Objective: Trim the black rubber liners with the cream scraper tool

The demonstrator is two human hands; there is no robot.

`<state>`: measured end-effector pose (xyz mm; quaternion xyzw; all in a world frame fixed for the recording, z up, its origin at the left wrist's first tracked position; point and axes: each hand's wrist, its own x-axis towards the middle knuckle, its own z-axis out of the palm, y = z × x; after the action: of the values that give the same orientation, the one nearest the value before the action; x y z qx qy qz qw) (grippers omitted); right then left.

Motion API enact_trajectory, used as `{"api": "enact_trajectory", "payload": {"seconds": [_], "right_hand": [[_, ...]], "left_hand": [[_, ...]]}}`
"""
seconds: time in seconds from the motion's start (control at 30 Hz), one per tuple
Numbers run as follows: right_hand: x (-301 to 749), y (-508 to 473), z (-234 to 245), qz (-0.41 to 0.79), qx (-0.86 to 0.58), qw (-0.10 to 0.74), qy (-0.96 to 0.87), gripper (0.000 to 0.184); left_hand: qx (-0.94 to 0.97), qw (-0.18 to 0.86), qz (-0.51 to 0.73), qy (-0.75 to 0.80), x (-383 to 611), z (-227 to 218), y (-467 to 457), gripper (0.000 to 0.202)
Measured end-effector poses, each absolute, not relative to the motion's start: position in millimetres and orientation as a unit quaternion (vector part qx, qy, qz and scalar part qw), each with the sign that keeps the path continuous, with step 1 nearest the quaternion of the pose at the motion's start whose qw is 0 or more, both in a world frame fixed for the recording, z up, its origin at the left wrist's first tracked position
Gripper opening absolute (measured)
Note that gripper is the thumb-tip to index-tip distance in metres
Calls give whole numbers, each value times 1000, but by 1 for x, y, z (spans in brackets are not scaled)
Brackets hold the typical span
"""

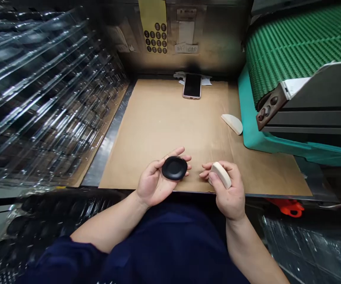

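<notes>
Cradling a black disc (pixel 175 168) on my spread left hand (pixel 156 186), my right hand (pixel 230 195) pinching a pale block (pixel 222 175); clear trays (pixel 43 83) beside cardboard (pixel 158 122).

Midway along the worktop's (pixel 158 122) far edge, a phone (pixel 192 86) lies on a tissue (pixel 207 81). Toward the right edge, a block (pixel 233 123) lies just beside a bin (pixel 249 130), the conveyor (pixel 300 51) reaching over it. Trays (pixel 40 94) stand beyond the left edge. Over the near edge, the left hand (pixel 157 185) bears a dish (pixel 174 168); to its right, the right hand (pixel 231 197) holds another block (pixel 223 175).
</notes>
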<state>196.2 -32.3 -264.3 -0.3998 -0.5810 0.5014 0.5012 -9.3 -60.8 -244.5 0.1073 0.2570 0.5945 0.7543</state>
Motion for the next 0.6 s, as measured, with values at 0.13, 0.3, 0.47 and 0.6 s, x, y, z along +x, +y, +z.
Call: {"api": "enact_trajectory", "payload": {"seconds": [0.13,0.3,0.47,0.6], "right_hand": [[197,-35,-265,485,-408,490,-599,19],[196,-37,-264,480,-410,501,-592,21],[196,-38,-263,482,-415,504,-584,21],[196,-38,-263,485,-415,508,-579,20]], "left_hand": [[124,747,614,224,-9,-248,-64,51],[130,734,633,209,-7,-248,-67,48],[119,732,638,208,-6,-247,-68,42],[115,724,642,224,-6,-246,-67,40]]}}
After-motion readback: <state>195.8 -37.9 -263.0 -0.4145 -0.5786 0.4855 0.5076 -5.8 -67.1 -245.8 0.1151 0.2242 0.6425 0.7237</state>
